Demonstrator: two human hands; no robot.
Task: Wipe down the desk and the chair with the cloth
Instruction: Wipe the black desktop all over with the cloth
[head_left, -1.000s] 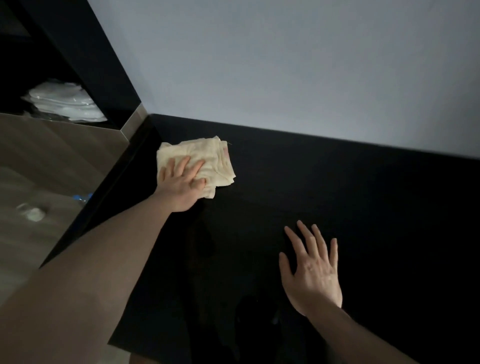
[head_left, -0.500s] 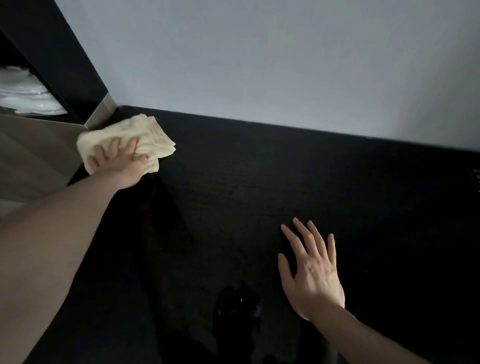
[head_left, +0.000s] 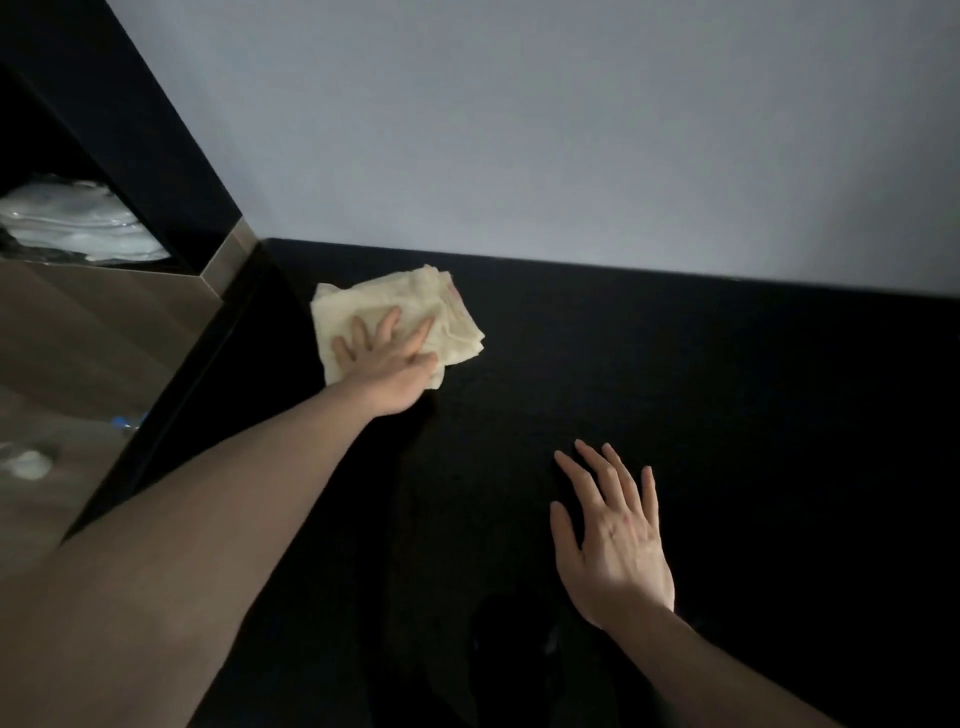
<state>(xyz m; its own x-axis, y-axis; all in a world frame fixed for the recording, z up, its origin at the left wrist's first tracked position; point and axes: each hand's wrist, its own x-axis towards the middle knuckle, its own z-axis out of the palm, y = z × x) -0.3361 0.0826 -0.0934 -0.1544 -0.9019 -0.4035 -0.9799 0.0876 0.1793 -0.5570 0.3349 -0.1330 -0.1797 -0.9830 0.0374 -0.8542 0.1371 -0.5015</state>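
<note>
A folded cream cloth (head_left: 441, 306) lies on the glossy black desk (head_left: 727, 389) near its far left corner. My left hand (head_left: 389, 364) presses flat on the cloth with spread, straight fingers. My right hand (head_left: 613, 540) rests palm down on the desk nearer to me, fingers straight and apart, holding nothing. The chair is not in view.
A pale wall (head_left: 571, 130) runs along the desk's far edge. Left of the desk stands a dark shelf unit with white folded items (head_left: 78, 223). Below it is a wooden floor with a small white object (head_left: 31, 462) and a blue-capped bottle (head_left: 127, 421).
My left hand has slid the cloth back from the far left corner, towards the right and slightly nearer. My right hand has stayed in place on the desk.
</note>
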